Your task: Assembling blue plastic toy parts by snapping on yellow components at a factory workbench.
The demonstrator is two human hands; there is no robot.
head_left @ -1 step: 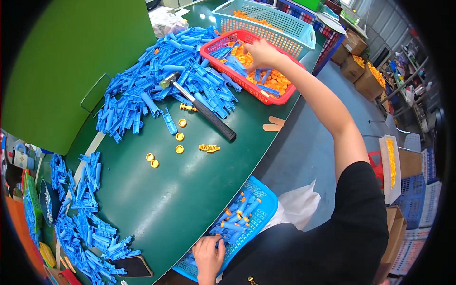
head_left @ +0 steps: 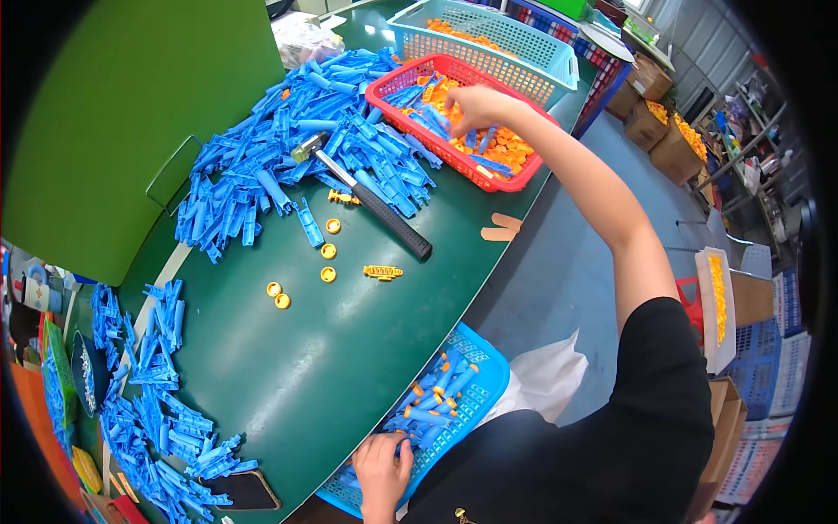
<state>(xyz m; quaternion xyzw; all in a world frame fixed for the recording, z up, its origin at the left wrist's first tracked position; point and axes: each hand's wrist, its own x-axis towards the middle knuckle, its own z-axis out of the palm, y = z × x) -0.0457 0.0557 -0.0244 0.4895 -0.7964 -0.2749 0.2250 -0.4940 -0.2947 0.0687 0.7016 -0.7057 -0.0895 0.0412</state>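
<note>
My right hand [head_left: 482, 108] reaches into a red plastic basket [head_left: 384, 94] at the far side of the table. Its fingers are bent, with a gap between fingers and thumb, over loose orange caps [head_left: 513, 150] and blue plastic pieces. One blue piece [head_left: 434, 119] by the fingertips is blurred. Near the lower edge, my left hand [head_left: 381, 472] rests where the table meets a blue basket [head_left: 485, 356]; its thumb is apart from the bent fingers, and nothing shows in it. Blue tubes with orange ends [head_left: 441, 393] lie in that basket.
A large heap of blue pieces [head_left: 262, 157] covers the far left of the green table [head_left: 349, 367]. On it lie a hammer [head_left: 375, 205], several yellow-orange caps [head_left: 327, 251], a toothed orange part [head_left: 382, 272] and a phone [head_left: 244, 491]. A pale blue basket [head_left: 559, 74] stands behind.
My right hand has shifted slightly within the red basket, its fingers drawing a little back from the blue pieces. My left hand has stayed in place.
</note>
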